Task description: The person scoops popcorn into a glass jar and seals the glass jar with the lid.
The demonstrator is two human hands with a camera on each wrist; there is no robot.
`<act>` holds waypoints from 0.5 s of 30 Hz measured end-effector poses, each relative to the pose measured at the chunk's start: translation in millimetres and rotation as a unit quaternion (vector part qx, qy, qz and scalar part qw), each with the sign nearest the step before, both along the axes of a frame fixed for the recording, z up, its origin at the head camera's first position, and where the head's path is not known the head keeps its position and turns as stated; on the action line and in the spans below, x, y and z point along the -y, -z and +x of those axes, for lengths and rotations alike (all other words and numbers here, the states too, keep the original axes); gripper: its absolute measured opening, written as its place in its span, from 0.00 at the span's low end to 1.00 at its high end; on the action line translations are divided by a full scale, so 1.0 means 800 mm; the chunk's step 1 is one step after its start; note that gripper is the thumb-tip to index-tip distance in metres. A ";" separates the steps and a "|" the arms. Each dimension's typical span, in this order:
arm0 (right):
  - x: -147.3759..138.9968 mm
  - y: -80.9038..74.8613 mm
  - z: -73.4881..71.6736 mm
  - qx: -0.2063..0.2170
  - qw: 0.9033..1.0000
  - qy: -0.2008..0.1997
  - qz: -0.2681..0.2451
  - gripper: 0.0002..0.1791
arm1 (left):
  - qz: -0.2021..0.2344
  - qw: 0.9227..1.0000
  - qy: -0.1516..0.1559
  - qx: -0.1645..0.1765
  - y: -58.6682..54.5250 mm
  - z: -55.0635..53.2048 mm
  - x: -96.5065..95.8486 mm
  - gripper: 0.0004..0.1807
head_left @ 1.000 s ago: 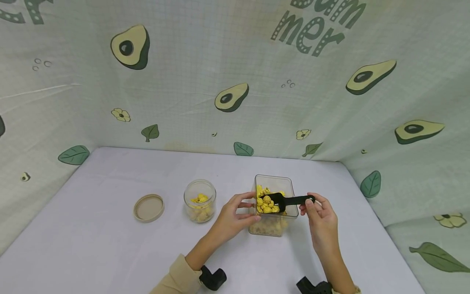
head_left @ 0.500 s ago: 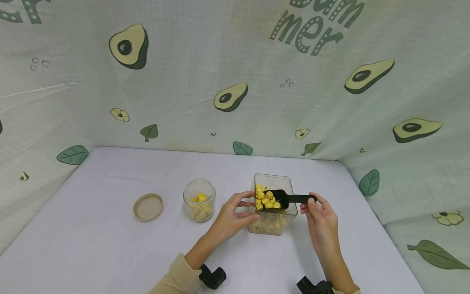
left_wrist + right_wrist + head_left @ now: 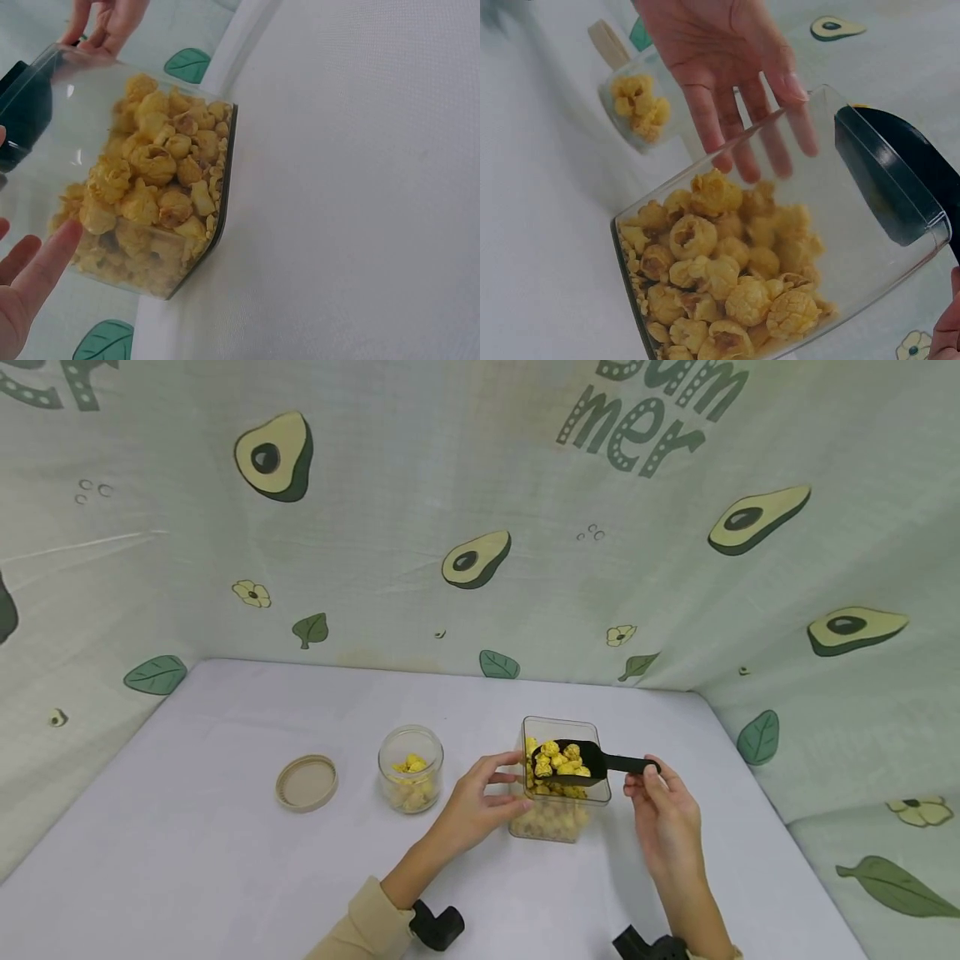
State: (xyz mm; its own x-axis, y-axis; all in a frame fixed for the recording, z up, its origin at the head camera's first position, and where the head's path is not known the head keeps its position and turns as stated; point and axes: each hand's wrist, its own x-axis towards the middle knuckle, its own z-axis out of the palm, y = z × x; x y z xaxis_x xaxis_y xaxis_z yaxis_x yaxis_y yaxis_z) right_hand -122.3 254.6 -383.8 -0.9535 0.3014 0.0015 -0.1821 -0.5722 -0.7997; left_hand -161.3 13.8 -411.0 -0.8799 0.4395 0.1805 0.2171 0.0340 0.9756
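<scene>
A clear square container of yellow popcorn stands on the table. Against its left wall rests my left hand, fingers spread and mostly straight, the thumb at the front left corner. My right hand pinches the handle end of a black scoop between thumb and fingers. Several popcorn pieces lie in the scoop, which is at the container's mouth with its handle out over the right rim. Through the clear wall in the right wrist view, part of the scoop shows well above the popcorn heap.
Left of the container stands a round glass jar, uncovered and partly filled with popcorn. A beige round lid lies farther left on the white table. Avocado-printed cloth hangs behind and at both sides.
The loaded scoop has risen slightly and shifted right, and popcorn has settled deeper into its bowl. My right hand has moved right with it. My left hand stays at the container.
</scene>
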 end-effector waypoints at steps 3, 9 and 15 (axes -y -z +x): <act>0.000 -0.004 0.000 -0.002 1.000 0.006 -0.001 0.08 | -0.001 1.000 -0.002 -0.001 0.000 0.000 -0.001 0.32; 0.002 -0.013 -0.001 -0.012 1.000 0.016 -0.003 0.09 | -0.005 1.000 -0.001 0.001 -0.002 0.002 -0.001 0.32; 0.007 -0.022 -0.005 -0.049 0.999 0.012 -0.012 0.09 | -0.005 1.000 -0.001 0.005 -0.004 0.004 -0.001 0.32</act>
State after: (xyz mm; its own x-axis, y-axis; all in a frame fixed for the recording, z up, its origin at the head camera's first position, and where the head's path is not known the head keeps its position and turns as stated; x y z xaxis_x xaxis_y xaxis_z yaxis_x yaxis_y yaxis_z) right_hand -125.9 248.7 -366.5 -0.9416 0.3253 0.0874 -0.2730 -0.5849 -0.7638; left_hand -158.4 14.6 -407.8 -0.8823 0.4402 0.1669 0.2066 0.0436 0.9774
